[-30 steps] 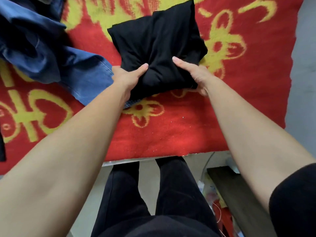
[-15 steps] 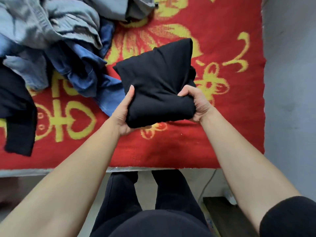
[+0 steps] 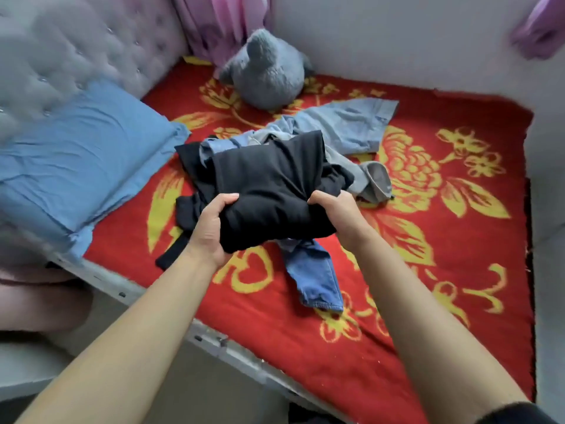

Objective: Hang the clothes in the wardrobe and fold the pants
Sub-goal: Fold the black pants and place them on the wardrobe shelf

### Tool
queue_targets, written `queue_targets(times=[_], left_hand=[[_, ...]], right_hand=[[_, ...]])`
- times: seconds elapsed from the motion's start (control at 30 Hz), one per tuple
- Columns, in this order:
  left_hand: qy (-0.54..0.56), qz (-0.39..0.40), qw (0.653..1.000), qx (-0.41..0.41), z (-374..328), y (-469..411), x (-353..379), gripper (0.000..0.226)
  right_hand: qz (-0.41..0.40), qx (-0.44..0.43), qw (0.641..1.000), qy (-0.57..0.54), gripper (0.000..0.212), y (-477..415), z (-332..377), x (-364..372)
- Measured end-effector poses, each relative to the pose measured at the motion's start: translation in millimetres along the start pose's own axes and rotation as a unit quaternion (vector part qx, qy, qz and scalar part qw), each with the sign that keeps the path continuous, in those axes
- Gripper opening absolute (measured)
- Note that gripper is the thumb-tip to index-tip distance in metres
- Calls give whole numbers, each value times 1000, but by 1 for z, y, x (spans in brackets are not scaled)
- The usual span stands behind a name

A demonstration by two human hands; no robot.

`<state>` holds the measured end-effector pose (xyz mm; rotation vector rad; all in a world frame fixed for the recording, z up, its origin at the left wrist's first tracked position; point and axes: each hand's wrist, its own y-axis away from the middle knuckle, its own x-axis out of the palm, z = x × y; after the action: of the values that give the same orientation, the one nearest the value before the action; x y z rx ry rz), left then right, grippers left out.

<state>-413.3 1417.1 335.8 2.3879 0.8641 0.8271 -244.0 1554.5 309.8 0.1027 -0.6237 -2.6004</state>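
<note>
A folded bundle of black pants (image 3: pixel 269 185) is held up above the bed. My left hand (image 3: pixel 211 228) grips its near left corner, and my right hand (image 3: pixel 334 209) grips its near right corner. Under and behind the bundle lies a heap of clothes: blue jeans (image 3: pixel 315 276) trailing toward the bed's edge, a pale denim garment (image 3: pixel 345 123), a grey piece (image 3: pixel 374 179), and another black garment (image 3: pixel 186 209) at the left.
The bed carries a red blanket with yellow flowers (image 3: pixel 428 240). A blue pillow (image 3: pixel 76 157) lies by the tufted grey headboard (image 3: pixel 61 53). A grey plush toy (image 3: pixel 266 75) sits at the back near pink curtains (image 3: pixel 214 22). White walls close the far and right sides.
Both hands have lifted the folded black pants off the blanket and carried them over the clothes heap. My view has risen, taking in the pillow, headboard and plush toy.
</note>
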Motion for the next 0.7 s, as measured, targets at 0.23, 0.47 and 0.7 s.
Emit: queue_targets(times=[0.23,0.47,0.7], left_hand=[[40,-68,975,209,-140,144,-155,43],[73,-111,887,442,-222,376,-358,15],[86,-273,797,533,-251,584,-515,35]], right_hand=[[90,-218,969,77,90,108,95,206],[262,-346,901,24,72,288,111,455],[439,-348,828,5,49,470,119,656]])
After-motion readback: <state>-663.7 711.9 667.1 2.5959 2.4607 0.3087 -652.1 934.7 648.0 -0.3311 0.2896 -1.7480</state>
